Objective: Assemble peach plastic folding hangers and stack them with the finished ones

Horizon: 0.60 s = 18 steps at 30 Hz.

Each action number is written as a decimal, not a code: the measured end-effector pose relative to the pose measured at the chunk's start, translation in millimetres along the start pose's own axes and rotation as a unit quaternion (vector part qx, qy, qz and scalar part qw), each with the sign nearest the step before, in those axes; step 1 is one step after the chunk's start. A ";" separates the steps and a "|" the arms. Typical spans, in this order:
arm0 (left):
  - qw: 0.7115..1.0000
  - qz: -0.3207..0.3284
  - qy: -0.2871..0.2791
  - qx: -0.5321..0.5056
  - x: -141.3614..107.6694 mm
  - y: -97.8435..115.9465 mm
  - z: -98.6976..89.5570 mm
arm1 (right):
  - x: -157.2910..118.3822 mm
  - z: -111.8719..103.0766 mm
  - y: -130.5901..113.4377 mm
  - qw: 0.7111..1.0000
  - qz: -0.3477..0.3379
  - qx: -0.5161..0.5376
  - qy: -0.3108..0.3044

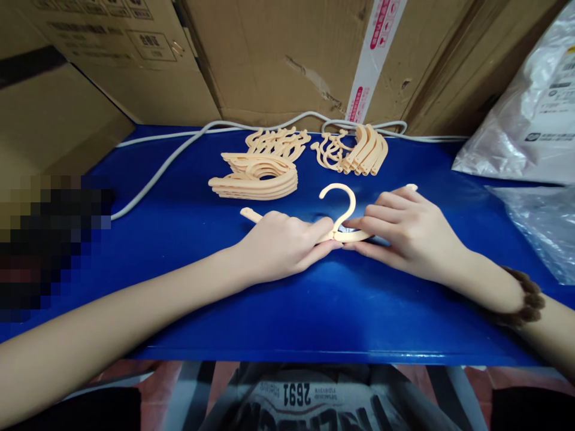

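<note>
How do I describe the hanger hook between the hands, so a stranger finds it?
On the blue table, find where left hand and right hand nearly meet. The cream hook curves up there; unlike the loose hooks behind, it meets held hanger arms.

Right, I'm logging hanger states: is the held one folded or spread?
Spread: the hanger extends both sides of its hook, tips showing beyond the left hand and right hand.

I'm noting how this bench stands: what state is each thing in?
Hanger: held, hook out
Left hand: closed on the hanger
Right hand: closed on the hanger
Left curved pieces: stacked
Right curved pieces: bunched
Cable: slack, looped
Clear bag: lying flat, wrinkled
Tape: stuck on cardboard
</note>
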<state>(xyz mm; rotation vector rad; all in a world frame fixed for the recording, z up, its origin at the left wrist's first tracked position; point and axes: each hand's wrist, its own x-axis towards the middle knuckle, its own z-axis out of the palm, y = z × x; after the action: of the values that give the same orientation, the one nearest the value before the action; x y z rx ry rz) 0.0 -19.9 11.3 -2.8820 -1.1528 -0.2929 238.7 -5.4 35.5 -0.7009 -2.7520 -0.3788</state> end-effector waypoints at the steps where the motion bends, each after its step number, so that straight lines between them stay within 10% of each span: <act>1: 1.000 0.009 0.022 0.002 -0.8 -1.3 1.6 | 0.0 -0.1 0.3 1.000 0.004 -0.010 0.006; 18: 0.993 -0.021 0.116 -0.020 -1.2 -1.3 1.5 | -1.2 -1.5 -1.8 0.992 0.099 -0.031 0.070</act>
<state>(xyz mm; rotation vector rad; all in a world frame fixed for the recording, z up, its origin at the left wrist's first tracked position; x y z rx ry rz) -1.5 -19.6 9.5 -2.7666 -1.1773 -0.6395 239.1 -7.9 36.1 -0.9180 -2.5210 -0.4536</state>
